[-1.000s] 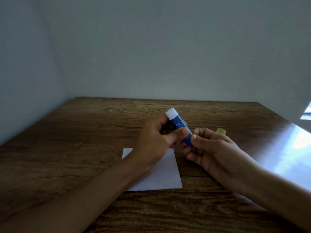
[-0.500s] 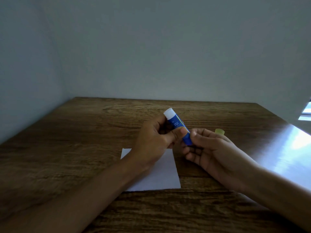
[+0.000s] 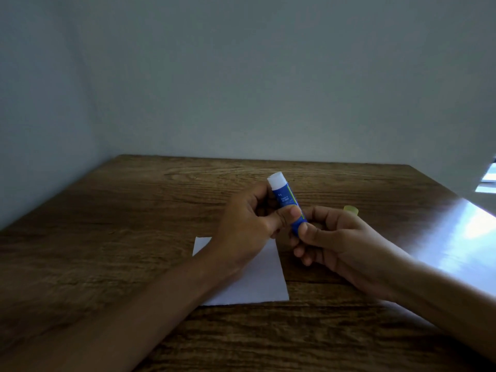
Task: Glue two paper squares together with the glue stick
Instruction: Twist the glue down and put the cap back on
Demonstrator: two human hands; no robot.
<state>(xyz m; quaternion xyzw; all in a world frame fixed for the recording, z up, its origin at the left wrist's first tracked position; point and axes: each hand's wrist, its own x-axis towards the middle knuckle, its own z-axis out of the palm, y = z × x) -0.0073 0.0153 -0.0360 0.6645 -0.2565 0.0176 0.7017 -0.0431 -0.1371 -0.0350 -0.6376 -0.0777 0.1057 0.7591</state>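
Note:
I hold a blue glue stick [image 3: 285, 200] above the table, tilted with its white glue tip pointing up and away. My left hand [image 3: 245, 226] grips the middle of the tube between thumb and fingers. My right hand [image 3: 335, 242] pinches the tube's lower end. Under my left wrist a white paper square [image 3: 257, 283] lies flat on the wooden table [image 3: 134, 224], partly hidden by my arm. A second white sheet [image 3: 405, 312] shows as a sliver under my right forearm. The yellowish cap [image 3: 351, 209] sits on the table just behind my right hand.
Grey walls close in the table at the back and on the left. A bright glare covers the table's right part [image 3: 461, 237], beside a lit opening at the right edge.
The glue stick has tipped slightly more upright between my hands. Both hands stay in place over the paper.

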